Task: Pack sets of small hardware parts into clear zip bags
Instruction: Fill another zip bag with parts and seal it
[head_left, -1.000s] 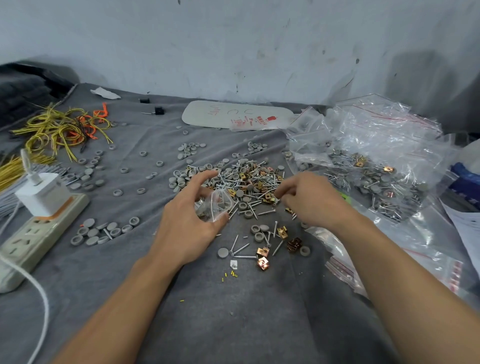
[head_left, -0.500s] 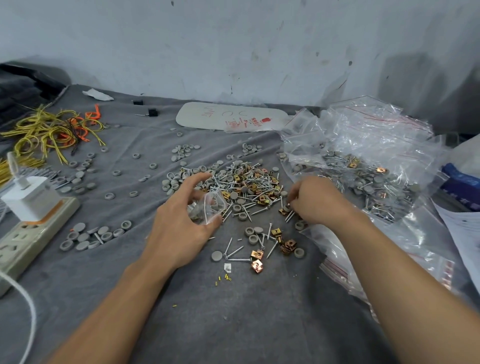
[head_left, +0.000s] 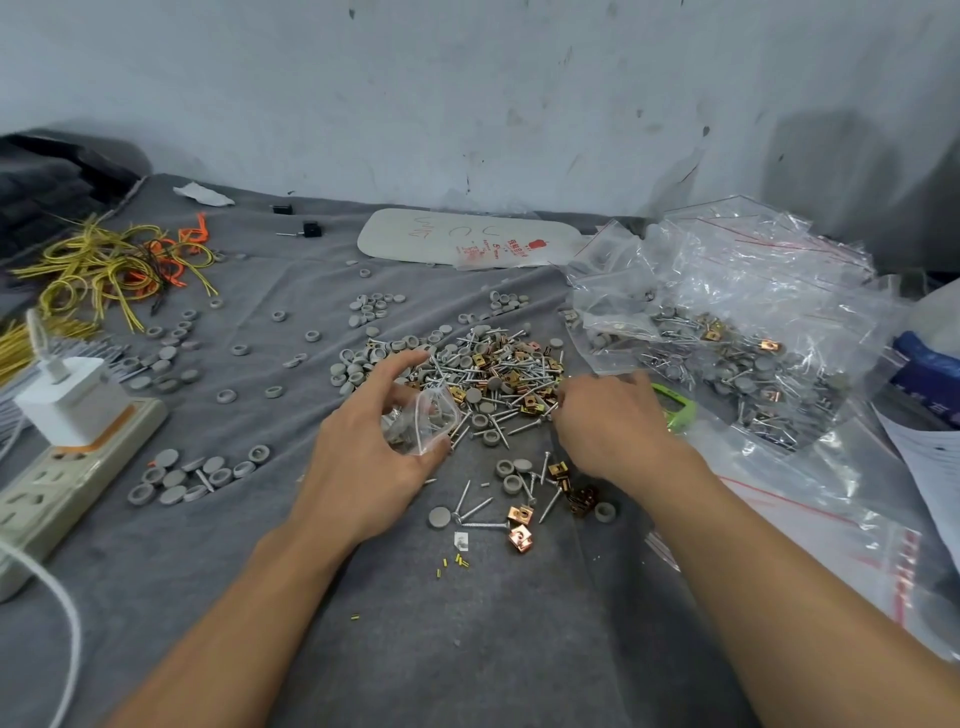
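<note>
gripping a clear part-filled zip bag (head_left: 423, 422), left fingers (head_left: 401, 364) curl; right fingers (head_left: 574, 404) unclear.

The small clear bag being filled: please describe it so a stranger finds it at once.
Find the big heap of screws, caps and clips in the middle of the grey cloth. At its near left edge the left hand holds a small clear bag with parts inside. The other bags lie piled at the right; only this one is in a hand.
</note>
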